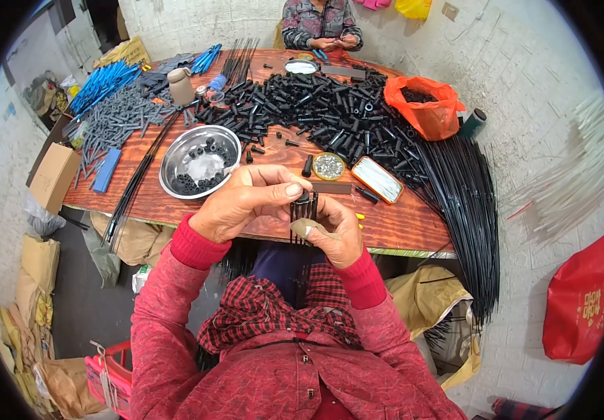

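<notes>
At the near side of the wooden table (403, 227), the right hand (342, 236) grips thin black rods (303, 210); the left hand (249, 197) pinches their upper end. Beyond the hands: a metal bowl (173, 158), left; a round tin (328, 180), right. Farther back: a heap of black tubular parts (330, 108). At the far edge: a co-worker (316, 22).

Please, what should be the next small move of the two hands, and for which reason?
Probably the left hand should gently draw the thin black strips closer together, while the right hand steadies them. The left thumb and fingers pinch near their upper ends, the right thumb lies across them lower down, and narrow gaps show between the strips.
</notes>
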A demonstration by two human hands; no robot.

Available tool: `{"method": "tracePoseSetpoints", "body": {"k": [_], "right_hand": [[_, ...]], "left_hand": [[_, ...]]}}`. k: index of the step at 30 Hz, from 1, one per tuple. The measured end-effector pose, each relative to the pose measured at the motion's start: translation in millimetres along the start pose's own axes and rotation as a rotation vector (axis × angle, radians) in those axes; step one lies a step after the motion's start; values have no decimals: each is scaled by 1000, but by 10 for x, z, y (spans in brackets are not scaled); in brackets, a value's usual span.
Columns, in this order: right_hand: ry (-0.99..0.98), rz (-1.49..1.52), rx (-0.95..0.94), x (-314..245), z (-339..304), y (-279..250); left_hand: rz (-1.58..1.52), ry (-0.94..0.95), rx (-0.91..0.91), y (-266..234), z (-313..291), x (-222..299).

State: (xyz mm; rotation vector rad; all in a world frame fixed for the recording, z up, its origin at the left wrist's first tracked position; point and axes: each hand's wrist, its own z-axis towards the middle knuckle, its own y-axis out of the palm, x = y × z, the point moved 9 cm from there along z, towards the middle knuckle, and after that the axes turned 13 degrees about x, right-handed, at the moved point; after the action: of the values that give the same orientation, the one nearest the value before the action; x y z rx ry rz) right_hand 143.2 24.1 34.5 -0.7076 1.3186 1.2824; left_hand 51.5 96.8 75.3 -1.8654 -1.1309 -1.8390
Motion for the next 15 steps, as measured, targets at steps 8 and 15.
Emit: {"method": "tracePoseSetpoints", "body": {"k": [8, 15], "right_hand": [[-4, 6, 24, -50, -7, 51], [-22, -32, 7, -61, 21, 74]], "left_hand": [[33, 62, 131, -90, -27, 9], [-82, 18, 117, -132, 34, -90]]}}
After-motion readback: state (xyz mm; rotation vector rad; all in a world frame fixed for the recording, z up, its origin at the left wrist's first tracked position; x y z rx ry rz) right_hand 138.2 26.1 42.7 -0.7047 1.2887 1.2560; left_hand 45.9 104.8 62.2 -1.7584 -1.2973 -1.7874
